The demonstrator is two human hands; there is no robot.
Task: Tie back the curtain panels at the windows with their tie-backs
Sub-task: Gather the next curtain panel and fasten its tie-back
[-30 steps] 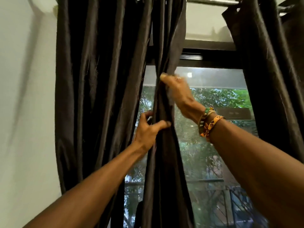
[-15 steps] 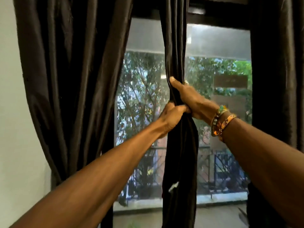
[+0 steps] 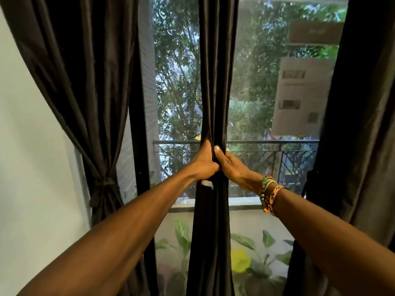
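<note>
A dark brown middle curtain panel [image 3: 215, 82] hangs bunched into a narrow column in front of the window. My left hand [image 3: 204, 162] and my right hand [image 3: 232, 167] squeeze it together at mid height, thumbs touching. A small white tag [image 3: 207, 183] shows on the fabric just below my left hand. At the left, another dark curtain panel [image 3: 85, 71] is gathered by a matching fabric tie-back [image 3: 105, 182]. A third dark panel [image 3: 359, 146] hangs loose at the right edge.
The white wall [image 3: 32, 167] lies to the left. Behind the glass are a balcony railing [image 3: 267, 143], trees and potted leafy plants [image 3: 245, 259]. A dark window frame post [image 3: 140, 146] stands between the left and middle panels.
Both hands have slid down the middle panel from near its top to mid height, squeezing it narrower. My view has tilted down, bringing the left panel's tie-back into sight.
</note>
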